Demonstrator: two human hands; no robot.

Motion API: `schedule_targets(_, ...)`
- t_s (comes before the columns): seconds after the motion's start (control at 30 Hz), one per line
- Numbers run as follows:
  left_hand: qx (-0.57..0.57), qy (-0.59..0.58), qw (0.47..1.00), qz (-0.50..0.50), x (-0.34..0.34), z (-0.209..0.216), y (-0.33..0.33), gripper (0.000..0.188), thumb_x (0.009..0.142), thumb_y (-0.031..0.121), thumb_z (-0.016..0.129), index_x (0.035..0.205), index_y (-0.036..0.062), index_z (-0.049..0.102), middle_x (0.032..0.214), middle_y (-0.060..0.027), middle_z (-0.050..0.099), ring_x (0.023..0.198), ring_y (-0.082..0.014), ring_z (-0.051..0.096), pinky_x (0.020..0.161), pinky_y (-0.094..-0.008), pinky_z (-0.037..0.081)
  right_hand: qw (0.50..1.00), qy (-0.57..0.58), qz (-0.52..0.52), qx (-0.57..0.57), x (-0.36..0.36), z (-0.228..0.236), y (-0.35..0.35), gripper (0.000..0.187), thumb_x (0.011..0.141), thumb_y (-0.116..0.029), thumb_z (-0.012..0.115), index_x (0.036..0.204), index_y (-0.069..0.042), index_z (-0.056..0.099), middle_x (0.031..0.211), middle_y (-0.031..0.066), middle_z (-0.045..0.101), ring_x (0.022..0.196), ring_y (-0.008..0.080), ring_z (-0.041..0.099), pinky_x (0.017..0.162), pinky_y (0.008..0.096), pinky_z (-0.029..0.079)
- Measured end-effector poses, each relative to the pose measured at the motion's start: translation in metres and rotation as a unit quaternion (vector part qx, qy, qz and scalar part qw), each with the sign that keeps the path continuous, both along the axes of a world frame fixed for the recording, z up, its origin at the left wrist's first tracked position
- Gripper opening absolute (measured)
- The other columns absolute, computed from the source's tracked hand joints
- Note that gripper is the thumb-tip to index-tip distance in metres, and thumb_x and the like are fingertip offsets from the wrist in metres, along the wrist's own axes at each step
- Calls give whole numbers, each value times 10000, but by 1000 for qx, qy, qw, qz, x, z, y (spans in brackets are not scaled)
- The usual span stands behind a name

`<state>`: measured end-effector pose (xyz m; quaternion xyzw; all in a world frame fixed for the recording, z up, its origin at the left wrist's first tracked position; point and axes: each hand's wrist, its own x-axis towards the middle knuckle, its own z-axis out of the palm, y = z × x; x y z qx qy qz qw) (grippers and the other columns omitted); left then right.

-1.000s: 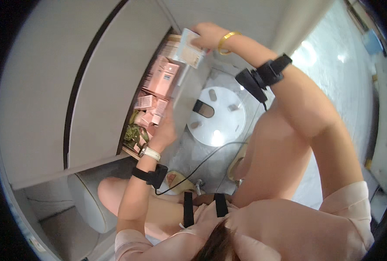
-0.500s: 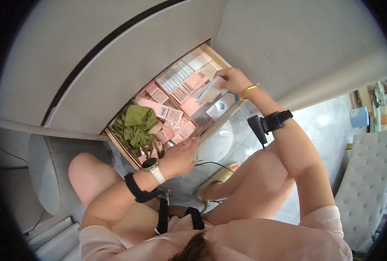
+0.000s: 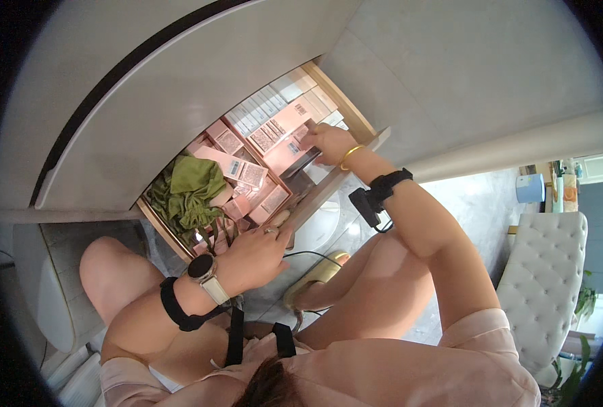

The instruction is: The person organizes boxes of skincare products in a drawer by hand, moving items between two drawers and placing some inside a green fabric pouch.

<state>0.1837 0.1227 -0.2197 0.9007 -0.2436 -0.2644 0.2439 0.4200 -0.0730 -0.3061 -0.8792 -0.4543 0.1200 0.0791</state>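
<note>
A wooden drawer (image 3: 315,198) stands pulled out, with my left hand (image 3: 254,258) gripping its front panel, fingers curled over the top edge. Inside its right part, my right hand (image 3: 332,144) is closed, fingertips pressed together among pink boxes. What they hold is mostly hidden, though a small pinkish edge shows at the fingertips. Below those fingers lies a dark flat piece (image 3: 300,163). A long pink box (image 3: 284,130) lies beside the hand. Crumpled green cloth (image 3: 191,186) fills the drawer's left end, next to a pink tray (image 3: 284,197) of smaller pink boxes.
A row of slim white boxes (image 3: 257,108) lines the drawer's back. The cabinet front (image 3: 179,88) rises behind it. My knees and a gold shoe (image 3: 315,279) are close below the drawer. A tufted grey bench (image 3: 546,278) and a blue container (image 3: 530,188) stand at right.
My right hand has moved left and lower into the drawer; the pale flat packet it held is no longer visible in it. My left hand now curls more over the front panel. The view has shifted.
</note>
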Motion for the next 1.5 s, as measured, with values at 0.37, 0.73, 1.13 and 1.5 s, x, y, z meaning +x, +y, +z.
schedule_targets(0.37, -13, -58, 998, -7, -5, -9, -3, 692, 799, 266, 673, 1302, -97, 365, 1027, -242, 586, 889, -396, 606, 776, -444, 494, 970, -156, 66, -172, -1, -36, 41, 98, 680, -161, 693, 759, -172, 637, 948, 40, 615, 891, 232, 630, 645, 370, 527)
schedule_targets(0.73, 25, -2, 1000, -18, -8, 2, -1, 718, 795, 274, 671, 1329, -86, 352, 935, -222, 608, 833, -378, 625, 697, -442, 523, 973, 11, 86, -213, -34, 11, 51, 373, 695, -351, 714, 988, -131, 642, 873, 107, 671, 883, 300, 637, 753, 421, 515)
schedule_targets(1.13, 24, 75, 997, 13, -10, 1, 12, 638, 857, 387, 577, 1236, -110, 446, 831, -247, 640, 780, -375, 652, 635, -463, 518, 952, 111, 201, -200, -47, -50, 50, 276, 733, -305, 666, 899, -85, 687, 818, 159, 671, 791, 360, 635, 700, 424, 507)
schedule_targets(1.5, 24, 138, 988, -63, -22, -118, 20, 608, 967, 461, 328, 1116, -84, 552, 952, -227, 638, 844, -347, 629, 794, -417, 476, 974, 165, 140, -64, -57, -21, 30, 178, 704, -228, 682, 820, -94, 703, 742, 167, 653, 729, 383, 623, 660, 435, 500)
